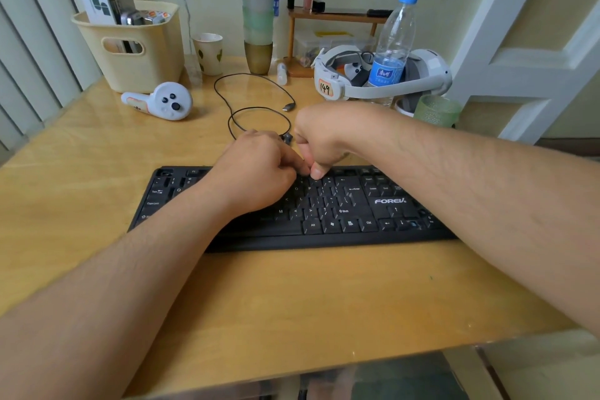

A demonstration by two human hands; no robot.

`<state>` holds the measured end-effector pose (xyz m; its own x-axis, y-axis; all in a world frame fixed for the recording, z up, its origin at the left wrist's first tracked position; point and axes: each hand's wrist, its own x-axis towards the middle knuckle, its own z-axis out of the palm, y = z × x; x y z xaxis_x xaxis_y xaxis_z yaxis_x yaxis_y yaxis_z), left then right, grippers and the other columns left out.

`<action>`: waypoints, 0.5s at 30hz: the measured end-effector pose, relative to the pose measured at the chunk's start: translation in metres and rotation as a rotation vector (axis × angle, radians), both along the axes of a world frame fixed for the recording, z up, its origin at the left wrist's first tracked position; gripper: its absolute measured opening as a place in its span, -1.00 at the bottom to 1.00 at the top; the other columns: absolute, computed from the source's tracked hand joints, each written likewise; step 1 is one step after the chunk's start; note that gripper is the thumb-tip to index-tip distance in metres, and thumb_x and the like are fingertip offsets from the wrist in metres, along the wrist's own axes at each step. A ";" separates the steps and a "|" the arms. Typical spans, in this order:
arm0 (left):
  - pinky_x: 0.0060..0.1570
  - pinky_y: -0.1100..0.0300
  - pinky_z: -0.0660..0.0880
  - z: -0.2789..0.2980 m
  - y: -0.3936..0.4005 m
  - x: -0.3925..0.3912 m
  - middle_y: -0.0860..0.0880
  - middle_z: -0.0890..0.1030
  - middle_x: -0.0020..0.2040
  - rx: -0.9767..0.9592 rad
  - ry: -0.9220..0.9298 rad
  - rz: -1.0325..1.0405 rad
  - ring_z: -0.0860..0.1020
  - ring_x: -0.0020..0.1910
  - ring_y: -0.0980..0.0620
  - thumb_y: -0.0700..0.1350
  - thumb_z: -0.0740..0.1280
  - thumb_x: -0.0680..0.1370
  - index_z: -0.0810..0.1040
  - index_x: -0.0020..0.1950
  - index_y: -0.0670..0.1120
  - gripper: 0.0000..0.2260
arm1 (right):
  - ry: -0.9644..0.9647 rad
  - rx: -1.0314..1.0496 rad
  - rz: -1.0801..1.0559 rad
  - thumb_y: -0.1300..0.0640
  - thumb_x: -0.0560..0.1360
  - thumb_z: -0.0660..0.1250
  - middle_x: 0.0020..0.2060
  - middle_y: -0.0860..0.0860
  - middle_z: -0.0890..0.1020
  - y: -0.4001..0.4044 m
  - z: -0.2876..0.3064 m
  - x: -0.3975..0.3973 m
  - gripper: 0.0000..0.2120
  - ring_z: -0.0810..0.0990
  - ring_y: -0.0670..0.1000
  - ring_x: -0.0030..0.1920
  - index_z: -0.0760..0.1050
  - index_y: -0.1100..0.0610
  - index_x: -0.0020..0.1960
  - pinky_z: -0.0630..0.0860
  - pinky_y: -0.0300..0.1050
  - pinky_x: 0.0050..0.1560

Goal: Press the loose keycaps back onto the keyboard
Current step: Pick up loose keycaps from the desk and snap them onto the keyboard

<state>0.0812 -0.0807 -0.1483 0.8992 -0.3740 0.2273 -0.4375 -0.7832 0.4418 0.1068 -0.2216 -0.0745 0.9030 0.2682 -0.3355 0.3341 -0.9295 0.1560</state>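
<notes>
Keycaps are hard to pick out here; any loose one is probably hidden under my fingertips. The keyboard [324,208] lies across the desk [97,172] in front of me, and both hands meet over its top rows, toward twelve o'clock. To seat a cap well I should square it over its stem, then press straight down. My left hand [259,169] curls, fingertips down at the keys. My right hand [321,136] is bunched, thumb pressing beside them; I can't tell whether either grips a cap.
</notes>
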 end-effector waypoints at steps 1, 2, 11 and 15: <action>0.28 -0.12 0.45 0.000 0.000 0.001 0.09 0.57 -0.03 -0.003 -0.002 0.002 0.48 0.20 -0.10 -0.08 0.29 0.49 0.72 0.02 0.30 -0.68 | 0.000 -0.027 0.018 0.01 0.49 0.55 -0.22 -0.11 0.53 0.001 0.001 0.001 -0.75 0.57 0.02 -0.04 0.50 0.05 -0.02 0.38 -0.23 -0.32; 0.28 -0.11 0.45 0.000 0.001 0.001 0.09 0.56 -0.03 -0.003 -0.002 0.006 0.48 0.20 -0.10 -0.08 0.30 0.49 0.72 0.02 0.30 -0.69 | 0.002 -0.036 0.031 0.01 0.49 0.55 -0.20 -0.09 0.56 0.001 0.001 0.002 -0.75 0.58 0.03 -0.02 0.51 0.09 -0.04 0.42 -0.22 -0.28; 0.29 -0.10 0.45 0.008 0.005 -0.002 0.08 0.55 -0.02 -0.050 -0.041 0.089 0.47 0.20 -0.11 -0.12 0.32 0.52 0.71 -0.01 0.25 -0.72 | -0.210 0.341 0.043 -0.04 0.56 0.46 -0.07 -0.21 0.63 -0.054 -0.021 -0.022 -0.84 0.55 -0.13 -0.07 0.69 -0.18 0.13 0.47 -0.11 -0.05; 0.28 -0.11 0.46 0.006 0.004 -0.004 0.12 0.50 -0.07 -0.049 -0.034 0.075 0.46 0.19 -0.09 -0.15 0.30 0.51 0.71 -0.02 0.24 -0.70 | -0.230 0.339 0.124 -0.15 0.60 0.35 0.00 -0.17 0.55 -0.059 -0.046 -0.041 -0.72 0.50 -0.02 0.14 0.62 -0.18 0.29 0.49 0.11 0.20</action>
<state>0.0773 -0.0769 -0.1421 0.9157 -0.2937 0.2743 -0.3937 -0.7920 0.4666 0.0654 -0.2806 -0.1203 0.8982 0.4395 -0.0036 0.4383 -0.8962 -0.0680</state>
